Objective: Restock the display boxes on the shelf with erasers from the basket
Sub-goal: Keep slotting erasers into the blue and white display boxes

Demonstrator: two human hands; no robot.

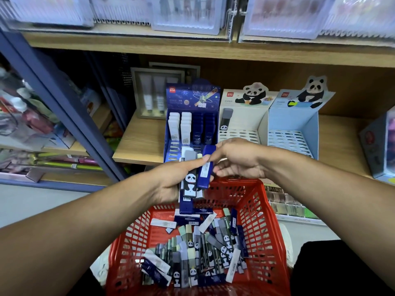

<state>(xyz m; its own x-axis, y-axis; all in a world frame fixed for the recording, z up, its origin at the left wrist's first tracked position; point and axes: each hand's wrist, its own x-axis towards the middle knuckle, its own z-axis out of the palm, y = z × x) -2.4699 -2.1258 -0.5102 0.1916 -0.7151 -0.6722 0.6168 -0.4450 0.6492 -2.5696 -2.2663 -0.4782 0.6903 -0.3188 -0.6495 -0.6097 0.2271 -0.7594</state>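
Right, left hand (171,178) grips a stack of erasers (189,184) above the red basket (265,221), fingers curled round them. Right hand (237,159) pinches one dark blue eraser (205,167) beside the stack. More erasers lie loose in the basket, below the display boxes (241,116) on the shelf (141,142).

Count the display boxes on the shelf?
3: dark blue box on the left, cream panda box in the middle, light blue panda box on the right. None seem hidden.

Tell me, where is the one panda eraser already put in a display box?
In the head view, the panda eraser stands in the back left corner of the cream box on the shelf, between the dark blue box and the light blue box.
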